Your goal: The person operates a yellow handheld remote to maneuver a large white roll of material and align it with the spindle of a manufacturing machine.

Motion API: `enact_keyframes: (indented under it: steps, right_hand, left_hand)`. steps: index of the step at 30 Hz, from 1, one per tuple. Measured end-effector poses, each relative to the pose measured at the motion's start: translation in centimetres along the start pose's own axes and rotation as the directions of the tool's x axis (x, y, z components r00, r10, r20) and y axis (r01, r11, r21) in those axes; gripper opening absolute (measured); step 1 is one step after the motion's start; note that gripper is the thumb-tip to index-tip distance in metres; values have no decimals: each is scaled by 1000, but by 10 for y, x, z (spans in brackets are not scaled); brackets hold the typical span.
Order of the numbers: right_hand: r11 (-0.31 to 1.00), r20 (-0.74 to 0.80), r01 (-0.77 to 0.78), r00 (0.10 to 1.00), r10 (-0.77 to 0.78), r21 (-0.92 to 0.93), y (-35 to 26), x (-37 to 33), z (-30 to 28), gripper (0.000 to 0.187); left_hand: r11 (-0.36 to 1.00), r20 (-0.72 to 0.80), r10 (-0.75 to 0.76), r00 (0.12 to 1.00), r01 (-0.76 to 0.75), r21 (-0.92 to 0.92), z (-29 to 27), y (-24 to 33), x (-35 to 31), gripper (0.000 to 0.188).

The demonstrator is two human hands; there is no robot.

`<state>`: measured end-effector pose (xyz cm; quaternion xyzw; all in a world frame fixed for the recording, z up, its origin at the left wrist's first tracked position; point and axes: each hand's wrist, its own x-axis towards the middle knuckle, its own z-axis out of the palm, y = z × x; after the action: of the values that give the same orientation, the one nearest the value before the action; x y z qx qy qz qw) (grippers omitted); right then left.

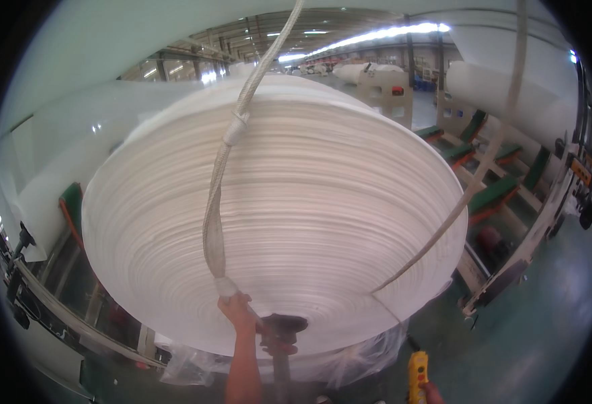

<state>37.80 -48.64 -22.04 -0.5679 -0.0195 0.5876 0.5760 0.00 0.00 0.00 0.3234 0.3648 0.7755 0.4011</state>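
A huge white roll of layered sheet material fills the middle of the view, its ringed end facing me. My left hand is closed on the lower end of a pale woven lifting sling, which runs up in front of the roll and out of the top edge. Just right of that hand, a dark shaft end sticks out at the roll's core. At the lower right, my right hand, mostly cut off by the frame, grips a yellow pendant control with buttons; its cable rises across the roll's face.
Clear plastic film hangs crumpled under the roll. Machine frames with green and orange arms stand at the right, and a green arm shows at the left. Another white roll lies farther back right. Green floor stretches at the lower right.
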Motion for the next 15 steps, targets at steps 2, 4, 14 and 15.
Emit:
enact_keyframes:
  steps: [2, 4, 14, 15]
  right_hand:
    - [999, -56, -7, 998, 5, -42, -54, -65, 70, 54]
    - [997, -78, 25, 996, -31, -71, -55, -64, 9, 51]
    - [1000, -38, -10, 999, 11, 21, -10, -31, 12, 46]
    - [1000, -36, 14, 999, -14, 11, -5, -27, 8, 45]
  left_hand:
    - [1000, -72, 14, 997, -16, -25, -1, -4, 1, 19]
    - [995, -8, -61, 998, 60, -78, 15, -24, -29, 21]
    - [996, -63, -74, 995, 70, -51, 11, 2, -3, 32]
    - [996, -46, -67, 997, 64, -53, 10, 3, -3, 32]
